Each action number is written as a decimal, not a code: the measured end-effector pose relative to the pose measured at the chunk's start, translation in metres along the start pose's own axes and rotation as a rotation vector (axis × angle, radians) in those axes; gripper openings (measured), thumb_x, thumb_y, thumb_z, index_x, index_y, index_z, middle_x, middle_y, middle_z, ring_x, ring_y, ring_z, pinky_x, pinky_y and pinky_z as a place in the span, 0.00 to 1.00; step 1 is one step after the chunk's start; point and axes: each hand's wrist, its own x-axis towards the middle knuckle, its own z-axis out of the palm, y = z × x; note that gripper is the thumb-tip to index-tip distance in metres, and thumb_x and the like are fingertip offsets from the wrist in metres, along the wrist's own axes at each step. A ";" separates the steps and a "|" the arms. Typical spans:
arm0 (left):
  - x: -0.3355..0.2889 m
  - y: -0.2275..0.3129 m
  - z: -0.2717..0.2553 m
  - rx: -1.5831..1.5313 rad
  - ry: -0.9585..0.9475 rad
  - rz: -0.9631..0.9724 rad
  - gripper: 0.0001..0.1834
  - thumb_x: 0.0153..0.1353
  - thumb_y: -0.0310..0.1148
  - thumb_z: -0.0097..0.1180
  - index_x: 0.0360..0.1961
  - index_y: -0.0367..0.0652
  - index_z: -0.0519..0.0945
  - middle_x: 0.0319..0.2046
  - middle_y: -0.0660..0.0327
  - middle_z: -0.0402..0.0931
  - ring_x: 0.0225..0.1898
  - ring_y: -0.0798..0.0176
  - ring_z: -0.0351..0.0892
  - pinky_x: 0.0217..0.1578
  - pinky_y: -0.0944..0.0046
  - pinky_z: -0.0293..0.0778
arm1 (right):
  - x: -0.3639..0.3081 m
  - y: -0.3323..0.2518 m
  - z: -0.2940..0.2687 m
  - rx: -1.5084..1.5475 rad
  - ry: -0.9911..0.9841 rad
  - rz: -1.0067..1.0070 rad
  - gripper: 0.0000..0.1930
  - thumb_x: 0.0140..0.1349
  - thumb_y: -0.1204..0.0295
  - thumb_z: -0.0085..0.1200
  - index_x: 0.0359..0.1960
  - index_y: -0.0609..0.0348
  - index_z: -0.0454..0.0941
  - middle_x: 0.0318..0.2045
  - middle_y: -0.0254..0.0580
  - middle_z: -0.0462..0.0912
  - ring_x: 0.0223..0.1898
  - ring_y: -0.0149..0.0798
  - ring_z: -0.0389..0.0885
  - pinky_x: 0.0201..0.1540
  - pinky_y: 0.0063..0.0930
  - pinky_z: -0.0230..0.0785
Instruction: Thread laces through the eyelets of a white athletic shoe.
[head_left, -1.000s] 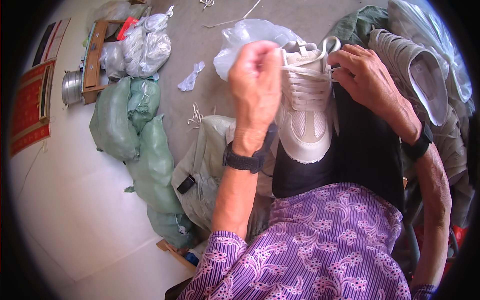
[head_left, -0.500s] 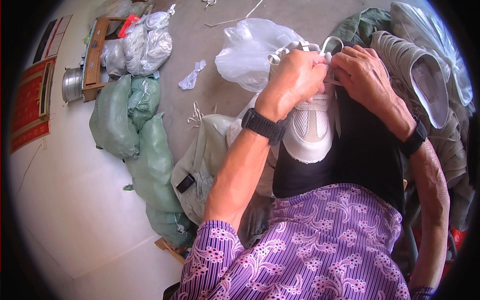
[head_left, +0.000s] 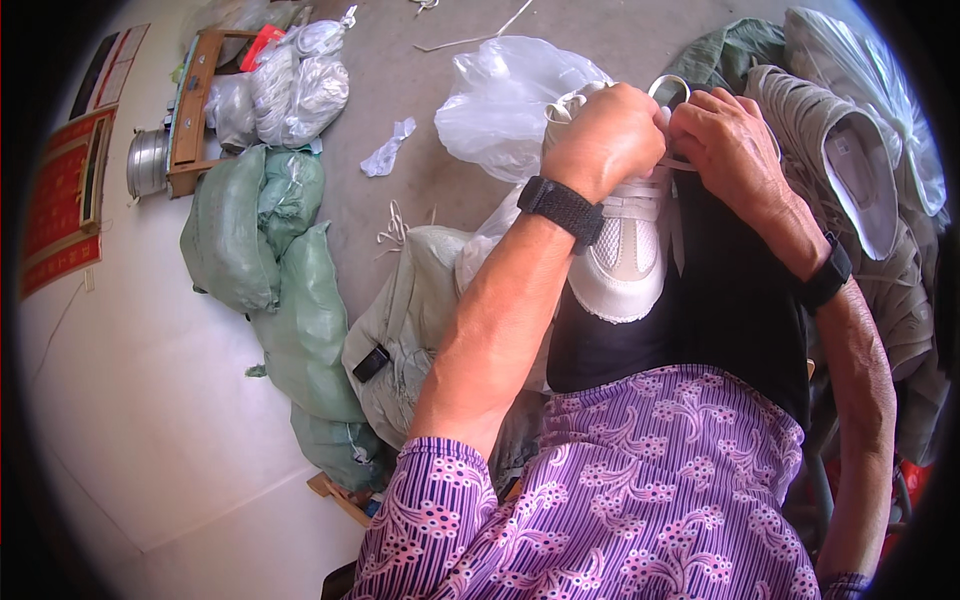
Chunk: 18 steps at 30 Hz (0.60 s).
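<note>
A white and beige sneaker [head_left: 622,275] lies on my black-covered lap, toe toward me. My left hand [head_left: 612,140] is closed over the upper part of the shoe, its fingertips together at the shoelace and mostly hidden behind the knuckles. Beside it, my right hand [head_left: 722,140] pinches the pale shoelace [head_left: 672,86], which stands up in a loop between the hands. A loose lace end hangs down along the shoe's right side. The fists cover the eyelets and most of the tongue.
To the right, a long row of nested beige shoe uppers [head_left: 850,150] leans by a clear plastic bag [head_left: 850,50]. Beyond the shoe lies another clear bag [head_left: 500,100]. Green stuffed sacks [head_left: 310,320] and a wooden cabinet [head_left: 190,110] stand at left. A small black device [head_left: 371,363] lies on a pale sack.
My left hand has turned over, its back now facing up, and its wrist has shifted right over the shoe. The right hand stays at the lace, nearly unmoved.
</note>
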 end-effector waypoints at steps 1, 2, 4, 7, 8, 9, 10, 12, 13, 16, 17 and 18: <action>0.001 -0.001 0.001 0.001 0.002 0.000 0.12 0.53 0.23 0.46 0.34 0.39 0.82 0.15 0.63 0.73 0.14 0.73 0.67 0.13 0.70 0.62 | 0.000 0.000 0.001 -0.001 -0.006 0.006 0.02 0.52 0.75 0.55 0.29 0.55 0.77 0.30 0.36 0.76 0.41 0.42 0.75 0.45 0.39 0.63; 0.003 -0.002 0.001 0.054 0.010 0.009 0.11 0.53 0.23 0.46 0.32 0.39 0.82 0.15 0.63 0.73 0.14 0.73 0.68 0.14 0.69 0.63 | 0.001 0.000 0.002 0.004 -0.001 0.003 0.03 0.52 0.75 0.55 0.29 0.55 0.77 0.30 0.36 0.77 0.41 0.42 0.75 0.45 0.39 0.63; 0.006 -0.004 0.002 0.108 0.018 0.018 0.11 0.53 0.22 0.46 0.31 0.39 0.82 0.15 0.62 0.73 0.15 0.72 0.69 0.15 0.68 0.64 | 0.001 0.001 0.004 0.008 0.006 0.000 0.03 0.51 0.75 0.55 0.29 0.55 0.77 0.30 0.36 0.77 0.41 0.42 0.75 0.45 0.39 0.63; 0.009 -0.007 0.004 0.109 0.039 0.037 0.11 0.53 0.23 0.48 0.32 0.39 0.83 0.15 0.62 0.74 0.15 0.72 0.69 0.15 0.67 0.64 | 0.000 0.002 0.006 0.030 0.033 -0.008 0.03 0.50 0.75 0.55 0.28 0.55 0.77 0.30 0.36 0.76 0.40 0.43 0.75 0.44 0.39 0.63; 0.009 -0.008 0.005 0.086 0.047 0.038 0.11 0.53 0.24 0.48 0.33 0.39 0.83 0.15 0.62 0.74 0.15 0.71 0.69 0.16 0.67 0.65 | -0.001 0.003 0.007 0.031 0.037 0.001 0.04 0.50 0.76 0.55 0.28 0.55 0.76 0.30 0.36 0.76 0.40 0.43 0.75 0.44 0.39 0.62; 0.009 -0.009 0.005 0.063 0.056 0.039 0.11 0.53 0.24 0.49 0.33 0.40 0.84 0.15 0.61 0.75 0.15 0.71 0.70 0.16 0.67 0.65 | -0.001 0.003 0.007 0.024 0.021 0.026 0.04 0.49 0.76 0.55 0.28 0.55 0.76 0.30 0.37 0.76 0.39 0.44 0.75 0.43 0.39 0.62; 0.009 -0.011 0.005 0.065 0.059 0.039 0.11 0.53 0.24 0.49 0.33 0.40 0.84 0.15 0.61 0.75 0.15 0.71 0.70 0.16 0.67 0.65 | -0.002 0.003 0.008 0.032 0.044 0.006 0.04 0.49 0.76 0.55 0.28 0.55 0.76 0.30 0.37 0.76 0.39 0.44 0.75 0.43 0.39 0.62; 0.011 -0.012 0.004 0.012 0.030 0.025 0.11 0.53 0.26 0.50 0.34 0.41 0.84 0.15 0.62 0.75 0.16 0.71 0.71 0.17 0.67 0.66 | -0.001 0.003 0.008 0.041 0.087 0.014 0.04 0.49 0.76 0.55 0.28 0.55 0.76 0.29 0.37 0.76 0.38 0.44 0.74 0.41 0.39 0.62; 0.011 -0.012 0.003 0.012 0.031 0.026 0.11 0.53 0.26 0.50 0.34 0.41 0.84 0.15 0.62 0.75 0.16 0.71 0.71 0.17 0.67 0.66 | -0.002 0.003 0.008 0.040 0.078 0.021 0.04 0.49 0.76 0.55 0.28 0.55 0.76 0.29 0.37 0.76 0.38 0.44 0.74 0.41 0.39 0.62; 0.013 -0.015 0.007 0.069 0.026 0.035 0.10 0.53 0.26 0.51 0.32 0.40 0.84 0.16 0.60 0.76 0.17 0.70 0.73 0.20 0.67 0.69 | -0.003 0.003 0.008 0.040 0.070 0.014 0.05 0.49 0.76 0.55 0.28 0.55 0.75 0.29 0.38 0.75 0.38 0.44 0.74 0.41 0.38 0.62; 0.013 -0.016 0.009 0.120 0.085 0.068 0.10 0.52 0.27 0.51 0.31 0.40 0.84 0.17 0.56 0.77 0.19 0.65 0.76 0.23 0.64 0.72 | -0.003 0.003 0.007 0.043 0.077 0.005 0.04 0.49 0.76 0.55 0.28 0.55 0.75 0.29 0.38 0.75 0.38 0.44 0.74 0.41 0.38 0.62; 0.013 -0.017 0.011 0.171 0.144 0.102 0.10 0.51 0.27 0.51 0.30 0.39 0.84 0.19 0.52 0.79 0.21 0.59 0.79 0.27 0.60 0.74 | -0.002 0.003 0.007 0.041 0.080 0.002 0.04 0.49 0.75 0.55 0.28 0.55 0.75 0.28 0.37 0.75 0.38 0.44 0.74 0.41 0.38 0.62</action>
